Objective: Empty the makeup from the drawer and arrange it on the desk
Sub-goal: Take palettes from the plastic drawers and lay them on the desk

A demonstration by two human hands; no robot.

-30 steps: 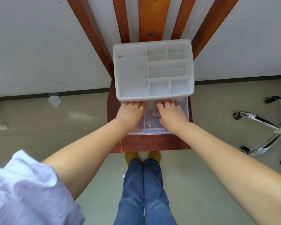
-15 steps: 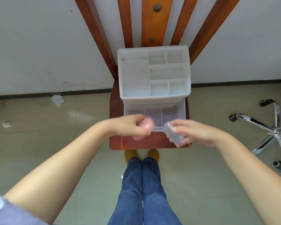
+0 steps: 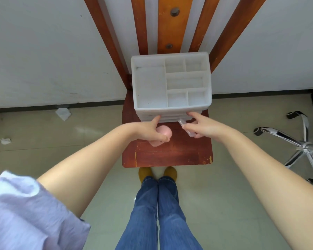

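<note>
- Your left hand [image 3: 148, 131] curls round a pink sponge [image 3: 162, 135], half hiding it
- Your right hand [image 3: 203, 127] pinches a clear tube [image 3: 186, 128]; its long axis slants toward the organizer [image 3: 171, 82]; contents unreadable

Bright, even daylight here, soft shadows only. Glare glints off the chrome star-shaped chair base [image 3: 304, 145]. Wide-angle bending bows the dark baseboard strip [image 3: 43, 106] and edges. The lilac fabric sleeve [image 3: 25, 213] smears, out of focus.
</note>
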